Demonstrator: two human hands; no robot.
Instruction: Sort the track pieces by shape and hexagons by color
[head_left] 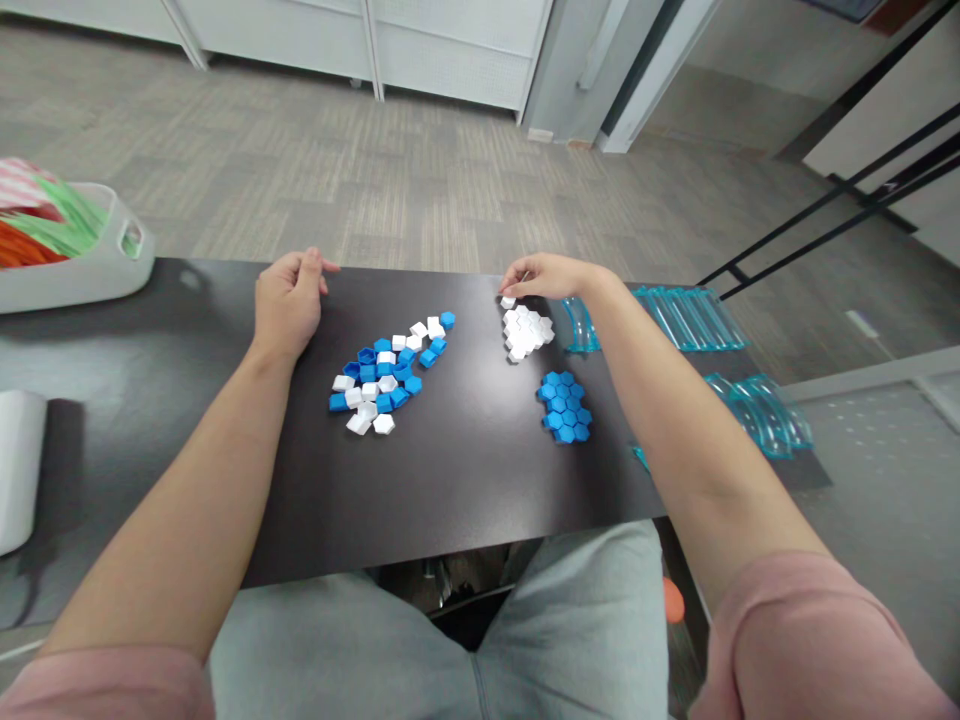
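At the far left a white box [19, 470], cut off by the edge of view, lies on the dark table [465, 490]. Behind it a white bin [135, 230] holds red, green and orange contents (too bunched up to say what they are); both sit at the side, probably so that they don't crowd the small pieces. The left hand [289, 305] rests near the far edge of the table, fingers loosely curled in and nothing showing between them, perhaps just to steady the body. Right of it lies the mixed pile [367, 371], blue and white pieces scattered at all angles, some tipped on their sides; it seems placed between the 2 arms so either hand can get at it. The right hand [512, 287] has thumb and fingertips drawn narrow on 1 white piece [508, 302], a light grip that suits something so small, at the far edge of the white group [527, 330]. Nearer the body sits the blue group [566, 408], packed side by side; the gap between these 2 groups likely keeps the colours apart. Farthest right, clear teal plastic parts [690, 318] lie in rows, partly hidden by the right forearm, presumably set aside there
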